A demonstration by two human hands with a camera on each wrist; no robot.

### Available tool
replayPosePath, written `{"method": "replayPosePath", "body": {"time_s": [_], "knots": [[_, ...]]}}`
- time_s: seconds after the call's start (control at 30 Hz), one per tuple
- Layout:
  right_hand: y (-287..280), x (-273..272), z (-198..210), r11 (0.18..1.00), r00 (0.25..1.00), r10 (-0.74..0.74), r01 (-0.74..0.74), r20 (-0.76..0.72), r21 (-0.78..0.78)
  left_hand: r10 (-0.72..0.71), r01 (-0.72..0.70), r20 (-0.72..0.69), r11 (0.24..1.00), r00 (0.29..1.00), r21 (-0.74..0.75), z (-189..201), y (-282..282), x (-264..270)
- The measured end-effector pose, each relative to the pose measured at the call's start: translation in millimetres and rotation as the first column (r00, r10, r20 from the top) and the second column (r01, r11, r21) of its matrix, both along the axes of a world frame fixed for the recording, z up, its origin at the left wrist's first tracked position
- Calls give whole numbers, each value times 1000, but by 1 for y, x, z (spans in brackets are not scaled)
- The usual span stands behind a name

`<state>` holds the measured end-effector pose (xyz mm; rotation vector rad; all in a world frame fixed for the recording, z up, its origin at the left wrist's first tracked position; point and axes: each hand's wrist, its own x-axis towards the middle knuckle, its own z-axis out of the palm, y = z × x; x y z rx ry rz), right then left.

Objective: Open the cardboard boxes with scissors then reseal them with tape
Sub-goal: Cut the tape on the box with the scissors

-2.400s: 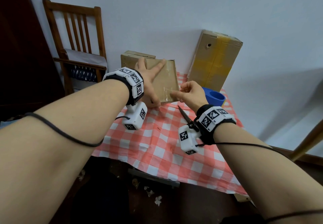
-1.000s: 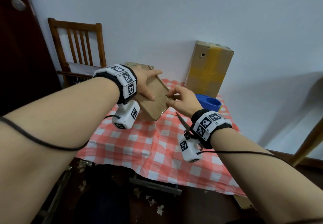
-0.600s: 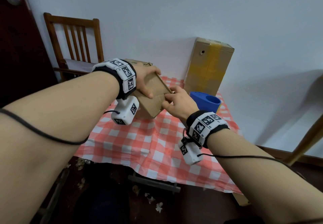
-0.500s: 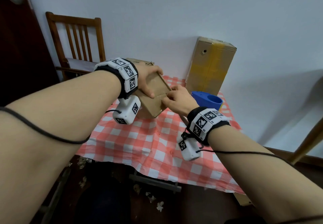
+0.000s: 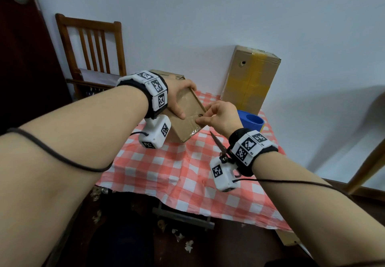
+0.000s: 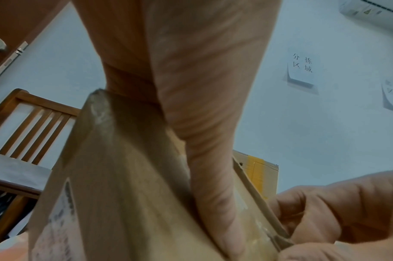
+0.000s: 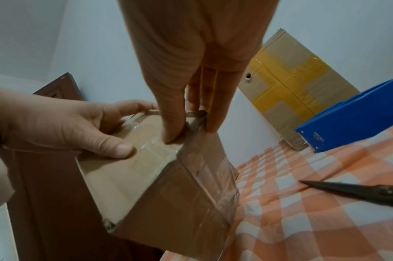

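Note:
A small cardboard box [image 5: 188, 118] sits tilted on one edge at the back of the checked table. My left hand [image 5: 179, 98] grips its top, fingers curled over the far edge and thumb [image 7: 115, 146] pressed on the upper face. My right hand [image 5: 216, 116] pinches a crumpled end of clear tape [image 7: 196, 120] at the box's right edge, between thumb [image 7: 172, 127] and fingers. In the left wrist view the box [image 6: 124, 194] fills the foreground under my thumb. Shut black scissors [image 5: 217, 143] lie on the cloth beneath my right wrist and also show in the right wrist view [image 7: 358, 192].
A tall cardboard box with yellow tape [image 5: 250, 83] stands against the wall at the back right. A blue container [image 5: 253, 120] sits before it. Another box [image 5: 168, 74] stands behind my left hand. A wooden chair [image 5: 91, 43] is at the left. The red checked cloth [image 5: 166, 173] covers the table.
The left hand has turned the box from standing flat-faced to tilted on an edge and now grips its top. The right hand stays at the tape on the right edge.

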<state>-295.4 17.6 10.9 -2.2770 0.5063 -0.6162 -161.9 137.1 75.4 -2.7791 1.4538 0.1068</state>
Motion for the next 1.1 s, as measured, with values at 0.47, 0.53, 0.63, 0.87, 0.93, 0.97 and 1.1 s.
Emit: {"method": "replayPosePath", "body": {"time_s": [0.47,0.53,0.63,0.87,0.93,0.97,1.1], "knots": [[7,6,3,785,973,-125,215,-192,580,-10,10,57,1000,998,7,-3,-12,-5],[6,8,-3,747,968,-190,251,-165,615,3,-4,55,1000,998,10,-2,-12,-5],[6,13,-17,708,962,-271,227,-40,668,29,-30,46,999,999,11,-2,-9,-4],[17,8,-24,946,954,-232,176,190,271,59,-57,49,998,997,-36,-2,0,-1],[21,6,-25,954,955,-228,180,188,239,57,-55,50,998,997,-40,-2,1,-2],[23,5,-28,956,956,-226,181,188,229,61,-59,54,997,997,-42,-3,1,-3],[31,-6,-43,987,992,-113,120,62,-109,93,-90,50,994,994,-56,-5,1,-4]]}}
